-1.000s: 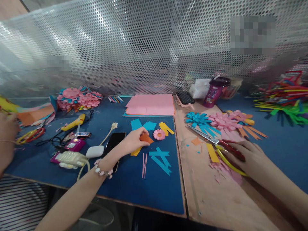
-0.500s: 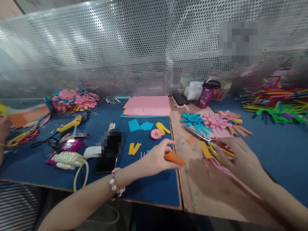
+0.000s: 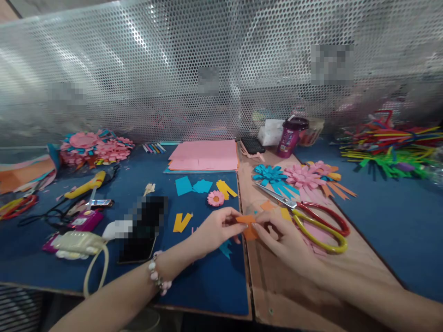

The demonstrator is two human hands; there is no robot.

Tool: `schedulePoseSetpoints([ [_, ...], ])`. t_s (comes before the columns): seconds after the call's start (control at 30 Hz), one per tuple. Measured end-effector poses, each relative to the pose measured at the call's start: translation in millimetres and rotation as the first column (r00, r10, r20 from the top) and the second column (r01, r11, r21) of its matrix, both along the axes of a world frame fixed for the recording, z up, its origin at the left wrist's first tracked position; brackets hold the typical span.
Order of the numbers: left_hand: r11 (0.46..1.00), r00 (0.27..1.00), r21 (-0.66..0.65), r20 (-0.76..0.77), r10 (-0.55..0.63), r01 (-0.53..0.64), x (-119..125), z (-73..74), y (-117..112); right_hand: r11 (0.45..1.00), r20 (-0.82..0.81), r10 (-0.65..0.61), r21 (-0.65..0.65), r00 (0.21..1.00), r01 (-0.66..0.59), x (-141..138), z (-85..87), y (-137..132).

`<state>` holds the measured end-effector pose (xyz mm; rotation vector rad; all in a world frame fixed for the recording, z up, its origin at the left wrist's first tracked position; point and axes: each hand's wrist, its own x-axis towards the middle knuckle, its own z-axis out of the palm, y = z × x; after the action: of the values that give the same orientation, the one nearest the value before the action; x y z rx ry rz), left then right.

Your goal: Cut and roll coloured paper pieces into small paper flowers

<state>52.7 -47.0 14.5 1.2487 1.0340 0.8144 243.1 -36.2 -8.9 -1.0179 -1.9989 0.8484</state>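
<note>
Between my two hands is a small piece of orange paper (image 3: pixel 249 227), held over the seam between the blue and brown table surfaces. My left hand (image 3: pixel 218 229), with a beaded bracelet at the wrist, pinches its left side. Fingers of my right hand (image 3: pixel 277 233) close on its right side. Scissors (image 3: pixel 321 226) with one red and one yellow handle lie just right of my right hand, blades pointing left. Blue (image 3: pixel 269 175) and pink paper flowers (image 3: pixel 304 176) rest behind the scissors. A small pink flower (image 3: pixel 215 198) and yellow paper strips (image 3: pixel 182 222) lie beyond my left hand.
Stacked pink sheets (image 3: pixel 204 154) lie at the back. A phone (image 3: pixel 143 230), a yellow glue gun (image 3: pixel 86 184) and a cream corded device (image 3: pixel 79 244) are at left. A purple cup (image 3: pixel 290 138) stands at the back right, near colourful strips (image 3: pixel 387 147). Perforated metal (image 3: pixel 194 69) rises behind.
My right hand has left the scissors, which now lie on the table, and moved left to the orange paper. The paper has been turned between my hands. The camera view has shifted slightly.
</note>
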Motion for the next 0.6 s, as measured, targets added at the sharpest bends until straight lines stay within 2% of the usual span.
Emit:
schedulePoseSetpoints([
  [0.13,0.996,0.997,-0.071,0.061,0.055,-0.050,1.9,2.7,-4.4,0.998,-0.043,-0.013,-0.069,0.999,0.010,-0.6,-0.8,-7.4],
  [0.23,0.991,0.994,-0.122,0.090,0.069,-0.058,3.9,0.1,-5.8,0.999,-0.034,-0.014,-0.037,0.999,0.013,-0.2,0.6,-7.2],
  [0.4,0.977,0.990,-0.206,0.117,0.079,-0.054,3.6,-1.0,-4.5,0.992,-0.004,0.015,0.127,1.000,-0.014,2.9,-0.6,-4.2],
  [0.6,0.972,0.981,-0.225,0.165,0.107,-0.068,1.2,0.0,-5.9,0.929,0.050,0.056,0.363,0.997,-0.071,5.4,-6.5,-0.4],
])
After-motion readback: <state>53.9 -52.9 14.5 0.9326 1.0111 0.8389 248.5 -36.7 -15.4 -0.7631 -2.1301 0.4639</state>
